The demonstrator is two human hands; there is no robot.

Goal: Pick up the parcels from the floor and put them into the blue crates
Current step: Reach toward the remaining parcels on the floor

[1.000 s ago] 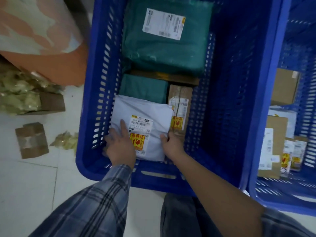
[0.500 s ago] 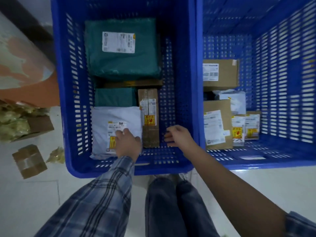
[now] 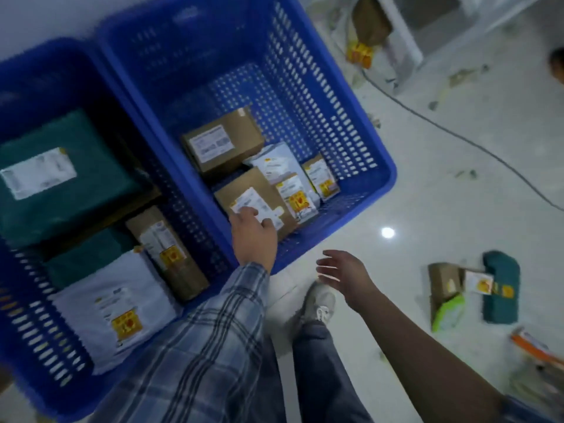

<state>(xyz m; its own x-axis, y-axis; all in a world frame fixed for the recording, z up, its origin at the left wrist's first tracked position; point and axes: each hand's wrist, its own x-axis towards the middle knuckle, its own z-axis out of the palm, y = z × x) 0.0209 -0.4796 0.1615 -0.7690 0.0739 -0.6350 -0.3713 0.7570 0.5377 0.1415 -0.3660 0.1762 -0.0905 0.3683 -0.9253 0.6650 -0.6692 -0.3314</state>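
While turning toward parcels on the floor [image 3: 473,288], left hand [image 3: 254,236] loosely spread above the near brown box [image 3: 253,199] inside the right blue crate [image 3: 378,166], gripping nothing; right hand [image 3: 345,273] spread, empty, likely ready to grab more.

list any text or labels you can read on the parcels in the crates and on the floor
No text can be read; the frame is motion-blurred.
White shipping label on the big green parcel: print blurred.
Label on the upper brown box: blurred.
Label on the brown box under the left hand: blurred.
Yellow-and-red sticker on the grey mailer: a mark, unreadable.
Stickers on the floor parcels: too small.
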